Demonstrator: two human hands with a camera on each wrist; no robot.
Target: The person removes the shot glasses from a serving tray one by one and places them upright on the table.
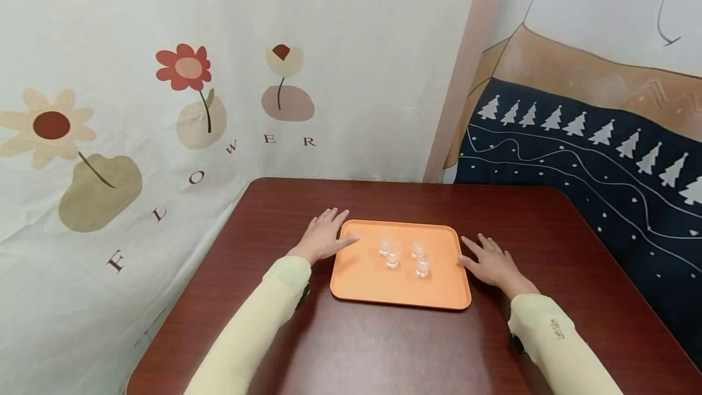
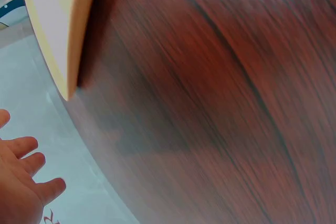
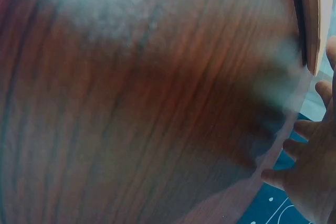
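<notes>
An orange rectangular tray (image 1: 362, 282) lies on the dark wooden table, with several small clear glasses (image 1: 392, 256) standing on it near the middle. At the tray's left side is my left hand (image 1: 323, 238), fingers spread and the thumb reaching over the rim. My right hand (image 1: 493, 265) is at the opposite side, fingers extended and the thumb near the tray's right edge. Neither hand grips anything. In the left wrist view the spread left hand (image 2: 21, 182) appears beside the tray's edge (image 2: 76, 35); the right wrist view shows the right hand (image 3: 310, 166) likewise.
The reddish-brown table (image 1: 417, 352) extends around the tray on all sides. Behind it hangs a pale cloth (image 1: 373, 78) printed with flowers and letters. A dark blue cloth (image 1: 548, 157) with white trees hangs at the right.
</notes>
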